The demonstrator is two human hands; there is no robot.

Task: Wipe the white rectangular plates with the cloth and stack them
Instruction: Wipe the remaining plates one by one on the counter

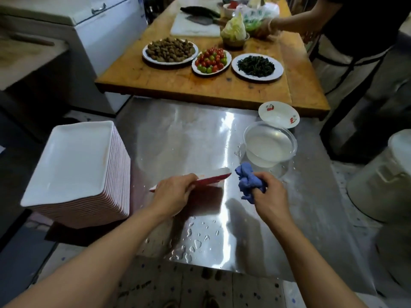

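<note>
Both forearms are bare from the near edge of the view up to the wrists, with no sleeve showing on either. The left hand (172,196) and the right hand (270,193) wear no gloves, and no ring, watch or band shows on the fingers (259,174) or wrists. Near the bottom edge, between the arms, a dark shoe tip (209,302) shows, blurred.

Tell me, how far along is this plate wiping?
A tall stack of white rectangular plates stands at the left of the steel table; whether those are wiped I cannot tell. In hand: the left hand holds one plate tilted on edge, and the right hand grips a bunched blue cloth beside it. Left: wiping this plate and stacking it.
</note>
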